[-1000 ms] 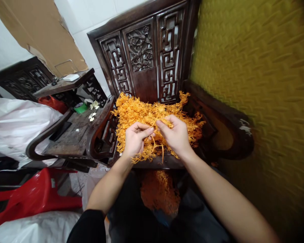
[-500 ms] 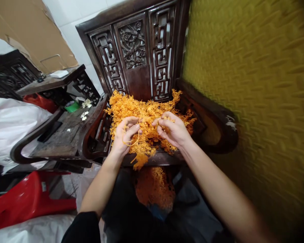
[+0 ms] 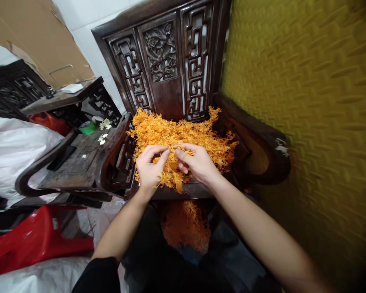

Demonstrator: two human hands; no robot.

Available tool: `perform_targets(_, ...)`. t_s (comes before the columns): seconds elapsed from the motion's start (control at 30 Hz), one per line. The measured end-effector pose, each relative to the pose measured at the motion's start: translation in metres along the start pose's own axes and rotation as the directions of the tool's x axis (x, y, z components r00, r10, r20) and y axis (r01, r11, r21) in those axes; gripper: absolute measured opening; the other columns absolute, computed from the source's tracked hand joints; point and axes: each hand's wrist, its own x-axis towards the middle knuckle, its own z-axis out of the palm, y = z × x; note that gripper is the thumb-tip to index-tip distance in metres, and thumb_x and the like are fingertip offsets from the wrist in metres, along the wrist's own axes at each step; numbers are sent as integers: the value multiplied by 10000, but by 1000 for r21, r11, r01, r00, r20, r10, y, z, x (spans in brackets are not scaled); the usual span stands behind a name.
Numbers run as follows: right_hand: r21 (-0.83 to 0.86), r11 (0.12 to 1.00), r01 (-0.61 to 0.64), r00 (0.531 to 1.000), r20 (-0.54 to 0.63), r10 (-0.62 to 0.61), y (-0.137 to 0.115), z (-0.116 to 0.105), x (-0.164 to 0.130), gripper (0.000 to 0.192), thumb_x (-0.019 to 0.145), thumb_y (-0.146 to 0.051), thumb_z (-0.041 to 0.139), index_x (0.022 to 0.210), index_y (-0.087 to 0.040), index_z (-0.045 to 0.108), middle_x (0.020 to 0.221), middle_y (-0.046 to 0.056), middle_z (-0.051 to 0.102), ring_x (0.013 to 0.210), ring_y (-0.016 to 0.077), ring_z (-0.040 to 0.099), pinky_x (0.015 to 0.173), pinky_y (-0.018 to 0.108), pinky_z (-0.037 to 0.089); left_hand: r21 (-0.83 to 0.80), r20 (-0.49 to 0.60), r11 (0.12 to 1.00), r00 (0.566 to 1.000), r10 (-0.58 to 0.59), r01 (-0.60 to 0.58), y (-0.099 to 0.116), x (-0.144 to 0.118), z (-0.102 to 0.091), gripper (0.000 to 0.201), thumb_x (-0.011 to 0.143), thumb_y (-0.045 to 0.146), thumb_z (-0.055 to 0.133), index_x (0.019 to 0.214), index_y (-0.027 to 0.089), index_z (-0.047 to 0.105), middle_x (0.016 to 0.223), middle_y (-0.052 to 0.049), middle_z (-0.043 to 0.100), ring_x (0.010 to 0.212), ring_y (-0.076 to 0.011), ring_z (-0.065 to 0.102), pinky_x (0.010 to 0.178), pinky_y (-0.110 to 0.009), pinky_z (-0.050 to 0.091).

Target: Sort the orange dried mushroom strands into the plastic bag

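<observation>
A heap of orange, frilly plastic sprigs [image 3: 158, 128] covers the seat of a dark carved wooden chair [image 3: 167, 95]. Over the front of the heap, my left hand [image 3: 149, 167] pinches a thin orange sprig between thumb and forefinger. My right hand [image 3: 198, 162] meets it from the right, thumb and forefinger closed on the same orange piece, its other fingers curled. The fingertips of both hands nearly touch. Exactly where the piece ends is lost against the orange heap behind it.
More orange sprigs [image 3: 186, 228] lie below the seat between my legs. To the left stands a wooden bench [image 3: 70, 171] with green tape [image 3: 88, 128] and small pale flowers [image 3: 105, 124]. A red plastic stool [image 3: 36, 232] and white sacks [image 3: 15, 150] are beyond. A yellow textured mat [image 3: 308, 81] rises at right.
My hands have come closer together, the right one moving left until the fingertips almost meet. The looped orange strand and dangling tuft at my left hand no longer show there.
</observation>
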Motion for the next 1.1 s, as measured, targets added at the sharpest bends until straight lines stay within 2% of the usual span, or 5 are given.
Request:
perform_targets(0.23, -177, 977, 117, 993, 8, -117, 1, 23, -12, 380, 844, -523, 752, 772, -217, 538, 539, -61, 514, 396, 96, 483, 388, 237, 386, -369, -4, 874, 940, -342, 317, -2, 9, 5, 356, 643, 296, 921, 759, 174, 607, 809, 1, 697, 773, -120, 672, 765, -261, 537)
perform_targets(0.4, -282, 915, 288, 957, 107, -268, 6, 25, -18, 345, 935, -437, 659, 717, -207, 522, 657, -15, 581, 547, 116, 577, 568, 288, 525, -521, -309, 843, 891, -334, 135, -27, 50, -23, 430, 726, 360, 879, 736, 196, 481, 665, 82, 567, 616, -54, 563, 650, -224, 474)
perform_targets(0.67, 125, 987, 101, 994, -49, -95, -5, 1, 2, 543, 801, -490, 792, 1247, -232, 622, 805, -21, 617, 570, 105, 579, 434, 248, 513, -465, 46, 828, 943, -330, 312, -19, 24, -13, 353, 660, 268, 920, 803, 178, 609, 765, 29, 645, 622, -83, 615, 622, -237, 495)
perform_targets(1.0, 90, 931, 354, 858, -428, -285, -14, -26, 14, 415, 837, -516, 740, 806, -245, 428, 625, -93, 470, 419, 43, 369, 398, 190, 417, -445, -159, 892, 972, -172, 85, -3, 32, -37, 482, 705, 216, 883, 640, 183, 407, 635, 63, 525, 575, -73, 586, 563, -223, 454)
perform_targets(1.1, 16, 965, 262, 914, -325, -243, -15, -28, 14, 334, 841, -452, 729, 960, -247, 494, 863, -15, 639, 503, 67, 528, 437, 226, 482, -354, 82, 906, 972, -218, 233, 2, 24, -29, 404, 668, 269, 912, 685, 190, 516, 665, 32, 593, 574, -102, 595, 543, -240, 471)
